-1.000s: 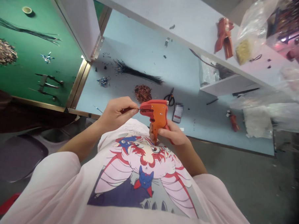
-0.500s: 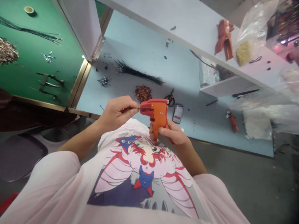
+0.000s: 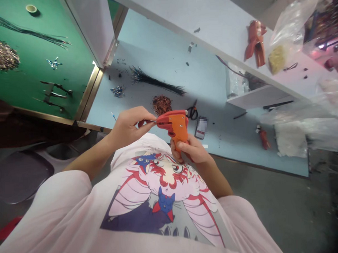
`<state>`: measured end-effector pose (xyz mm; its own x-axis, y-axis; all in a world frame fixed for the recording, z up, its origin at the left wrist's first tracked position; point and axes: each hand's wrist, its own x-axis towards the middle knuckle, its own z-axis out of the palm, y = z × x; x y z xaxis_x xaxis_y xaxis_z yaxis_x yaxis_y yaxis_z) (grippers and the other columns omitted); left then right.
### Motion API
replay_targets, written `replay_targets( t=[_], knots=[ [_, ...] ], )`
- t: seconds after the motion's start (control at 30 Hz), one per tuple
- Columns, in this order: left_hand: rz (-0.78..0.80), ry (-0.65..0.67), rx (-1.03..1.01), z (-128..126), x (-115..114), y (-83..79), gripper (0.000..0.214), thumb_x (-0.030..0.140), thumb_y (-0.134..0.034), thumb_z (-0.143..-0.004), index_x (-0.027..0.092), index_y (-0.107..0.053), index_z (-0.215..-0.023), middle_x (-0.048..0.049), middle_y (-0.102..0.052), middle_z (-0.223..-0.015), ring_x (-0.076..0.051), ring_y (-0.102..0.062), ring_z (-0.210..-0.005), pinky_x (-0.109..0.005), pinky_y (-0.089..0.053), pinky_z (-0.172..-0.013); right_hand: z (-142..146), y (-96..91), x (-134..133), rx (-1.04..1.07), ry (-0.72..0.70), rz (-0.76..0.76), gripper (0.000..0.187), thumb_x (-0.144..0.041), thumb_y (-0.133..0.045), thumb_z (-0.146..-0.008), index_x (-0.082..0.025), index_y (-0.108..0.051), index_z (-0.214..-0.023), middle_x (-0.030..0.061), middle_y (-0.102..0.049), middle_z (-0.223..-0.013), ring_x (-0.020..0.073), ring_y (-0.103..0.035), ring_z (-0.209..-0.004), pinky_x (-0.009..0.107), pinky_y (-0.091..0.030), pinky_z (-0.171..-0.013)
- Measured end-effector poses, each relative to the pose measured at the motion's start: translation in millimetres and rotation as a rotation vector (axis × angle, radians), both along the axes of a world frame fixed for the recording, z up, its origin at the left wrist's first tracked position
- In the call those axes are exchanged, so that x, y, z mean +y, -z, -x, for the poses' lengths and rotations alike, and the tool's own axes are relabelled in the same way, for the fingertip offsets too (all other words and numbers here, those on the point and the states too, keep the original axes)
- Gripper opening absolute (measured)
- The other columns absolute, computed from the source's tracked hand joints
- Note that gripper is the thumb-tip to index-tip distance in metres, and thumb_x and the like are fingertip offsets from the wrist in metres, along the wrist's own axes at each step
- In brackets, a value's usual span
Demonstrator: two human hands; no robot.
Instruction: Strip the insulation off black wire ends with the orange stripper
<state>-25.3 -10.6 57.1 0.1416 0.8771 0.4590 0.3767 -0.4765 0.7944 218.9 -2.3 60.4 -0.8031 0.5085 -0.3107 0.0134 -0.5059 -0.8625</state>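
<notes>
My right hand [image 3: 192, 148] is wrapped round the handle of an orange and red wire stripper [image 3: 178, 123], its jaws pointing left. With thumb and forefinger pinched, my left hand [image 3: 132, 123] holds a thin dark wire [image 3: 150, 121] whose end meets the stripper's jaws. Most of the wire is hidden by the fingers. Just behind the tool lies a pile of copper-coloured scraps [image 3: 161, 103]. A bundle of dark wires [image 3: 159, 82] rests farther back on the pale blue table.
Black-handled scissors [image 3: 192, 110] and a phone [image 3: 201, 128] lie right of the stripper. Small blue-tipped pieces [image 3: 117, 91] sit at left. Another red tool [image 3: 256, 44] lies on the white shelf [image 3: 217, 39] above. Plastic bags [image 3: 292, 135] are at far right.
The handles of the wire stripper look squeezed closer together, and the tool has shifted slightly left. More of the wire shows between my left fingers and the jaws.
</notes>
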Motion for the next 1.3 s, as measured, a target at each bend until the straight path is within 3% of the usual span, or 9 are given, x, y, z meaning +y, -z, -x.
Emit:
replay_targets(
  t=[0.17,0.33,0.67,0.87,1.03,1.23,1.3],
  knots=[
    [-0.061,-0.021,-0.003,-0.2,-0.4,0.9,0.006,0.019,-0.062,-0.082,0.018,-0.067,-0.080,-0.0030,-0.065,-0.074,-0.009,-0.054,-0.063,-0.021,-0.042,-0.058,1.1,-0.3,-0.9,-0.008,-0.004,-0.013,0.030,-0.042,-0.058,-0.088,-0.013,-0.054,-0.081,-0.0017,-0.054,-0.057,0.0084,-0.050,-0.045,0.020,-0.041,-0.042],
    [0.032,0.010,-0.015,2.4,-1.4,-0.9,0.011,0.021,-0.058,-0.085,0.017,-0.066,-0.078,-0.0022,-0.064,-0.070,-0.010,-0.054,-0.064,-0.022,-0.042,-0.059,1.8,-4.6,-2.8,-0.028,0.006,0.016,0.033,-0.044,-0.063,-0.083,-0.012,-0.056,-0.088,0.0034,-0.060,-0.071,0.0121,-0.058,-0.056,0.026,-0.049,-0.052],
    [0.107,0.035,-0.058,0.5,-3.4,-0.9,0.011,0.021,-0.058,-0.085,0.017,-0.065,-0.079,-0.0017,-0.062,-0.071,-0.009,-0.053,-0.064,-0.021,-0.041,-0.057,-0.2,-2.8,-4.2,-0.047,0.000,0.034,0.034,-0.044,-0.063,-0.083,-0.011,-0.057,-0.090,0.0043,-0.062,-0.071,0.0123,-0.058,-0.055,0.026,-0.051,-0.053],
    [0.106,0.028,-0.025,0.5,-3.0,-1.3,0.014,0.025,-0.058,-0.085,0.017,-0.066,-0.078,-0.0017,-0.062,-0.068,-0.009,-0.051,-0.061,-0.022,-0.038,-0.055,3.0,-5.4,-5.8,-0.075,0.027,0.015,0.035,-0.046,-0.061,-0.083,-0.012,-0.055,-0.086,0.0009,-0.060,-0.061,0.0110,-0.056,-0.049,0.022,-0.046,-0.045],
    [0.105,0.034,0.008,1.4,-3.2,1.2,0.013,0.025,-0.057,-0.086,0.017,-0.066,-0.079,-0.0017,-0.061,-0.069,-0.009,-0.051,-0.061,-0.022,-0.039,-0.058,2.5,-4.5,-5.8,-0.106,0.036,0.038,0.035,-0.047,-0.059,-0.084,-0.013,-0.052,-0.077,-0.0018,-0.055,-0.054,0.0084,-0.050,-0.041,0.018,-0.039,-0.035],
    [0.055,0.038,0.056,-1.3,-3.3,2.7,0.009,0.019,-0.058,-0.083,0.017,-0.065,-0.079,-0.0008,-0.059,-0.066,-0.010,-0.051,-0.063,-0.023,-0.038,-0.060,-2.4,2.2,-4.8,-0.117,0.046,-0.041,0.034,-0.041,-0.057,-0.087,-0.016,-0.047,-0.067,-0.0055,-0.046,-0.045,0.0050,-0.037,-0.033,0.017,-0.031,-0.032],
    [0.057,0.026,0.041,-2.7,-3.0,1.8,0.009,0.019,-0.058,-0.083,0.017,-0.065,-0.078,-0.0005,-0.058,-0.065,-0.009,-0.049,-0.061,-0.024,-0.038,-0.059,-2.1,-0.6,-3.4,-0.077,0.039,-0.050,0.033,-0.044,-0.057,-0.087,-0.014,-0.051,-0.073,-0.0026,-0.051,-0.052,0.0066,-0.043,-0.039,0.018,-0.036,-0.037]
  ],
)
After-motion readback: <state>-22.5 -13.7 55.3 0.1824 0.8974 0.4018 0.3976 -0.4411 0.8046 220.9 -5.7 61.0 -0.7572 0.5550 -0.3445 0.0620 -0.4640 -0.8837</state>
